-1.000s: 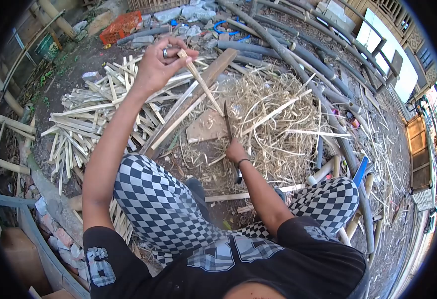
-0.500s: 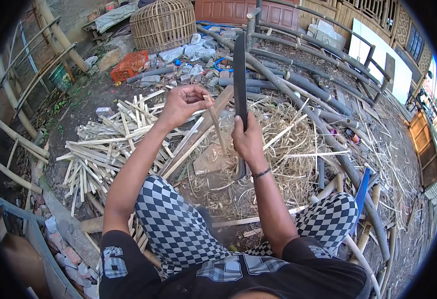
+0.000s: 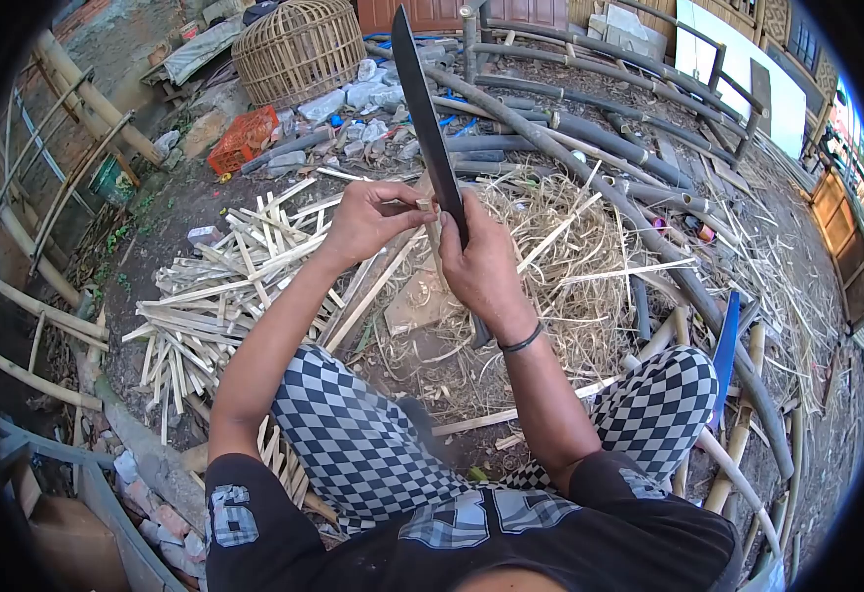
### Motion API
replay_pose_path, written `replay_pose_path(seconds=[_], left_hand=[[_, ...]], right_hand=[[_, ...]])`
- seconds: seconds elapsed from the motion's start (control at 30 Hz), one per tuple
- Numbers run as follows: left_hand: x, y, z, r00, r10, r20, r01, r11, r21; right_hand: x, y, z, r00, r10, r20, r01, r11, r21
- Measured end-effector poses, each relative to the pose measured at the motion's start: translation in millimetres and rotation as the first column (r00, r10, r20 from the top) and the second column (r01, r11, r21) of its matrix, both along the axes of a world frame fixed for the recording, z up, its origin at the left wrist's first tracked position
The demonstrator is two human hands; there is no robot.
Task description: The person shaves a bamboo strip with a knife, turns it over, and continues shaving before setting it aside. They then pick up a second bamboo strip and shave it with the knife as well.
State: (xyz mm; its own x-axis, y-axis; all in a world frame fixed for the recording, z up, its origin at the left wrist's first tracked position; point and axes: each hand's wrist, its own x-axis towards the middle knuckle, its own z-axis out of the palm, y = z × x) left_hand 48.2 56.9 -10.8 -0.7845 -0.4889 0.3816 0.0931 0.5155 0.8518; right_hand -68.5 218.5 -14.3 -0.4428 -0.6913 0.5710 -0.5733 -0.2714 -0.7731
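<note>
My left hand [image 3: 365, 225] pinches the upper end of a thin bamboo strip [image 3: 435, 237] between thumb and fingers. Wrapped round the lower part of a long dark machete [image 3: 420, 104] is my right hand [image 3: 486, 268], its thumb close to the strip. The blade points up and leans to the left, crossing near the strip's top beside my left fingertips. Part of the strip's lower length is hidden behind my right hand. Below both hands a flat wooden block [image 3: 417, 308] lies on the ground among shavings.
Split bamboo sticks [image 3: 225, 281] are heaped at left, curly shavings [image 3: 570, 261] at right. A long dark pole [image 3: 639, 232] slants down the right side, near a blue saw-like blade [image 3: 727, 355] by my knee. Behind stand an orange crate [image 3: 245, 140] and a bamboo cage [image 3: 299, 54].
My hands have come together. The machete has tilted to the left, and its blade now crosses close by the strip's upper end. The camera view has shifted slightly.
</note>
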Motion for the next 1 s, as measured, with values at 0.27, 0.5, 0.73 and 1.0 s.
replay_pose_path(seconds=[0.27, 0.5, 0.73, 1.0], left_hand=[[2.7, 2.2, 1.6, 0.999, 0.008, 0.032, -0.008, 1.0, 0.007], [2.4, 5.2, 3.7, 0.999, -0.017, 0.028, 0.016, 0.999, 0.04], [1.8, 2.3, -0.3, 1.0, -0.017, -0.026, 0.018, 0.999, 0.042], [1.9, -0.8, -1.6, 1.0, -0.031, 0.002, 0.03, 0.998, 0.049]], right_hand=[[3.4, -1.7, -4.9, 1.0, 0.018, -0.009, -0.017, 0.999, 0.045], [4.0, -3.3, -6.4, 1.0, 0.022, -0.002, -0.022, 1.0, 0.019], [6.6, -2.1, -2.8, 1.0, 0.026, 0.003, -0.026, 1.0, 0.014], [6.2, -5.5, -8.0, 0.999, 0.023, 0.032, -0.023, 1.0, -0.009]])
